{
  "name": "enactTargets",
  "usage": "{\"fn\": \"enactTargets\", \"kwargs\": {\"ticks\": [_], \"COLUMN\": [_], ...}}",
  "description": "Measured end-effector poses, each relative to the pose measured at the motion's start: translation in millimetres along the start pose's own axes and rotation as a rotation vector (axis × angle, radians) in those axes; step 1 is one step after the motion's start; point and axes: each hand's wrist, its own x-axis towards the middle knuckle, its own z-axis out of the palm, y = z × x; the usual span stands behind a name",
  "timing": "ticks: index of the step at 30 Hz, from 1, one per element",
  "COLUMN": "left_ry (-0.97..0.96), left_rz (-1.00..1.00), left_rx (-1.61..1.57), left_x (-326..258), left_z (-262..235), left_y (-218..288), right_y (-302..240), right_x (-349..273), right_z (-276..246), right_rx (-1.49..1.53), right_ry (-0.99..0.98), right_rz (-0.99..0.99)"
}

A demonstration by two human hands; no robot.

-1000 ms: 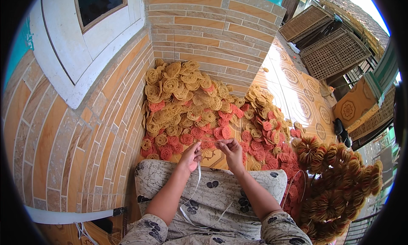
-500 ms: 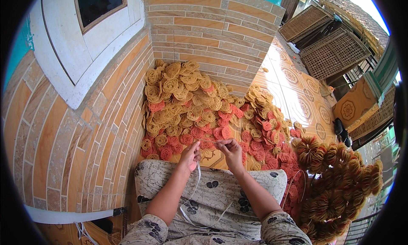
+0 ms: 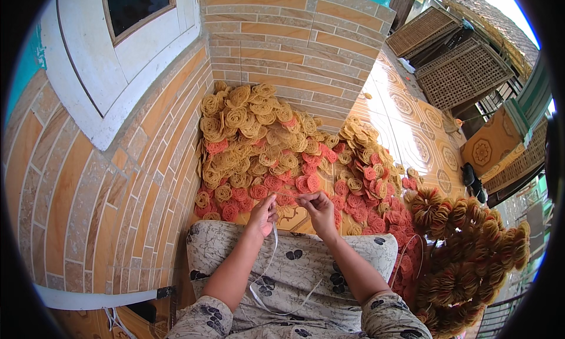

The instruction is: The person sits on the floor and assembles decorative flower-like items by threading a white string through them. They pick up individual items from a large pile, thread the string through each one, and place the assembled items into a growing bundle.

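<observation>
Above my lap my left hand (image 3: 263, 217) is closed in a pinch, and a narrow white strip (image 3: 274, 248) hangs from it, looping down over the patterned cloth (image 3: 282, 298) on my lap. A thin strand (image 3: 286, 195) stretches across the gap to my right hand (image 3: 319, 213). There the thumb and forefinger pinch its other end. Whether the strand and the strip are one piece I cannot tell. Just beyond my hands lies a big heap of tan lacy discs (image 3: 235, 130) with pink-red ones (image 3: 273, 183) among them, curled like roses.
Bundled strings of tan and red discs (image 3: 465, 256) stand at the right, beside a thin curved strand (image 3: 403, 251). A tiled wall (image 3: 282, 39) backs the heap, with a white door (image 3: 112, 56) at left. Woven panels (image 3: 462, 74) lean at far right. Dark footwear (image 3: 472, 182) lies on the tiles.
</observation>
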Motion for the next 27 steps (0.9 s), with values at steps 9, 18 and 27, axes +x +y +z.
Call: {"fn": "enactTargets", "kwargs": {"ticks": [9, 18, 27], "left_ry": [-0.02, -0.021, 0.003], "left_rz": [0.002, -0.03, 0.061], "left_rx": [-0.057, 0.058, 0.075], "left_x": [-0.4, -4.9, -2.5], "left_z": [-1.8, 4.2, 1.6], "left_y": [-1.9, -3.7, 0.1], "right_y": [5.3, -7.1, -26.3], "right_x": [0.8, 5.0, 3.9], "right_z": [-0.3, -9.9, -22.9], "right_rx": [0.0, -0.167, -0.623], "right_ry": [-0.01, -0.113, -0.347], "right_rz": [-0.013, 0.054, 0.118]}}
